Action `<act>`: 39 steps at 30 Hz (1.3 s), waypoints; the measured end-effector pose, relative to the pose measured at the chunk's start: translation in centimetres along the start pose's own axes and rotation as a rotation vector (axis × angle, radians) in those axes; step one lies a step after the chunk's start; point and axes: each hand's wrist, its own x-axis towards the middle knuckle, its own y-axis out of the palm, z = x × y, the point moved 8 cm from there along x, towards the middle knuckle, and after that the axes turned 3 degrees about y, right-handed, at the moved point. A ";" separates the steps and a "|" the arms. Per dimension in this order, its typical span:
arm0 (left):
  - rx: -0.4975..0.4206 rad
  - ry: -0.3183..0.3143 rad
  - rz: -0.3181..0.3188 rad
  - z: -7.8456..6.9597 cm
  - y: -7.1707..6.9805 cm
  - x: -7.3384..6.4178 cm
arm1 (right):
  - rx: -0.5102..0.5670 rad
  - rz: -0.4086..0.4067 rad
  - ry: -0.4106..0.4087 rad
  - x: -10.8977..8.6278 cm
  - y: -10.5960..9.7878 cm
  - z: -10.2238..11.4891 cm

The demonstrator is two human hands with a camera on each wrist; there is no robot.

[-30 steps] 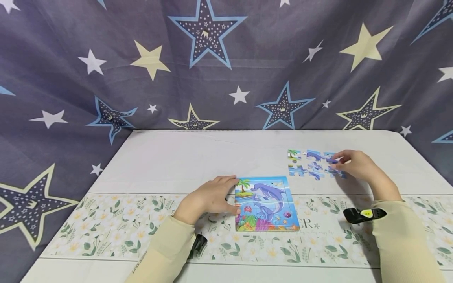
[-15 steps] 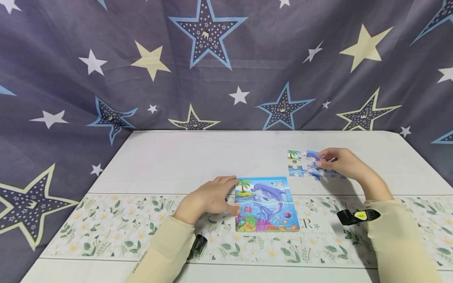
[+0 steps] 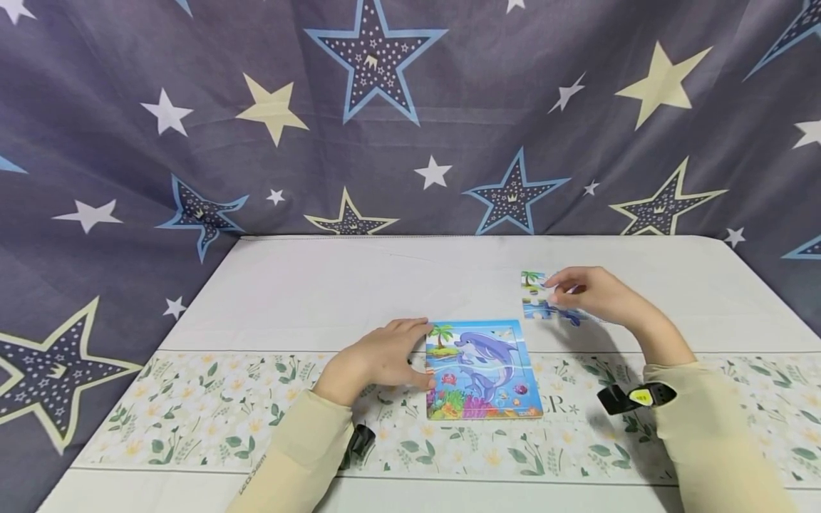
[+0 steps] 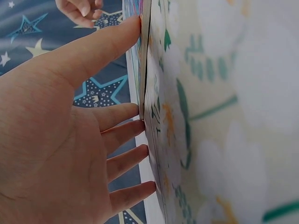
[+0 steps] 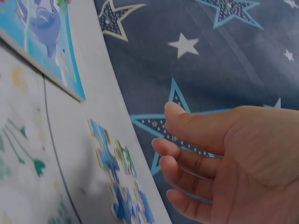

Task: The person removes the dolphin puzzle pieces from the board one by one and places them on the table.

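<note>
A square dolphin picture puzzle board (image 3: 484, 370) lies flat on the table. My left hand (image 3: 381, 356) rests at its left side, thumb and fingertips against the edge; in the left wrist view the fingers (image 4: 127, 164) are stretched out along that edge. Behind and right of the board lie several loose jigsaw pieces (image 3: 537, 309), one showing a palm tree (image 3: 531, 279). My right hand (image 3: 599, 293) hovers over them and hides some. From the right wrist view, its fingers (image 5: 191, 175) are loosely bent with nothing between them and the thumb, apart from the pieces (image 5: 108, 156).
The white table (image 3: 359, 285) carries a flowered band (image 3: 224, 406) across its front half. A dark star-patterned cloth (image 3: 410, 128) hangs behind the table's far edge. Black straps circle both wrists, the right one (image 3: 635, 397) bearing a yellow mark.
My right hand has moved left across the loose pieces, from the right end towards the palm tree piece, uncovering none clearly moved. My left hand and the board stay where they were.
</note>
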 end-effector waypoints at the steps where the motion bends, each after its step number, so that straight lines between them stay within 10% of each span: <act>1: -0.002 0.001 0.000 0.0 0.0 0.0 | 0.000 0.006 -0.003 0.0 0.2 0.3; 39: 0.011 -0.010 0.007 -0.1 -0.1 0.2 | 0.038 0.184 -0.172 -0.4 7.2 7.5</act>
